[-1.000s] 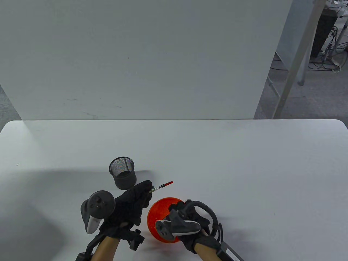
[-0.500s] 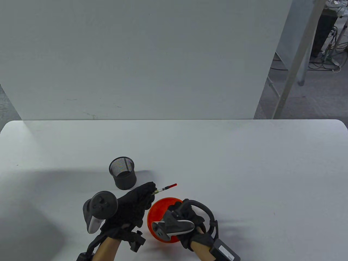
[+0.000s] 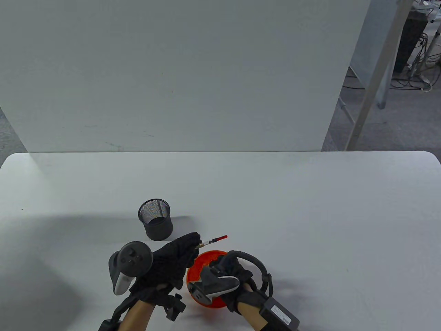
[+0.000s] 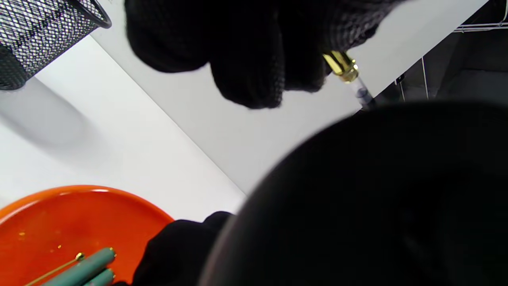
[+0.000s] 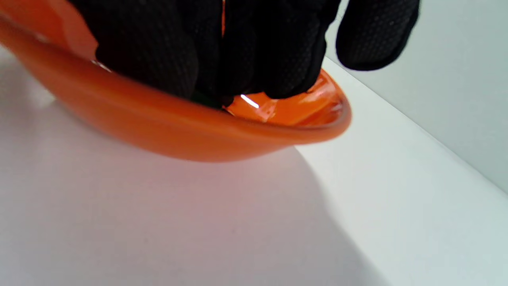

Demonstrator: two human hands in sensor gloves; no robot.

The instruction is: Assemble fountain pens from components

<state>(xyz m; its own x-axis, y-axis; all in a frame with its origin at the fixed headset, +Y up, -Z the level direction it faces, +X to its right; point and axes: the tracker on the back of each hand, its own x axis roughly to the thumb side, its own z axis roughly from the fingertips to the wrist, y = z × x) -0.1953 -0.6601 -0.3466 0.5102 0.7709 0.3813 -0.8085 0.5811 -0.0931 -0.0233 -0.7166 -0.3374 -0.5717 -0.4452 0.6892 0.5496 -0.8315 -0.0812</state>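
My left hand (image 3: 193, 242) pinches a pen section with a gold ring (image 4: 341, 64), a clear ink tube and a red end (image 3: 214, 239), held just above the table and pointing right. An orange bowl (image 3: 193, 272) sits below it. The left wrist view shows teal pen parts (image 4: 85, 268) lying in the bowl. My right hand (image 3: 223, 266) reaches down into the bowl, its fingers (image 5: 254, 59) bunched against the bottom and the thumb (image 5: 377, 35) held apart. A dark green bit (image 5: 206, 101) shows under the fingertips, which the rim (image 5: 178, 135) hides, so a grip cannot be told.
A black mesh pen cup (image 3: 155, 219) stands upright just left of and behind the bowl, close to my left hand. The white table (image 3: 310, 213) stretches away beyond it to a grey partition panel (image 3: 179, 76).
My left hand has carried the pen section a little to the right. My right hand has slid left, further over the bowl.
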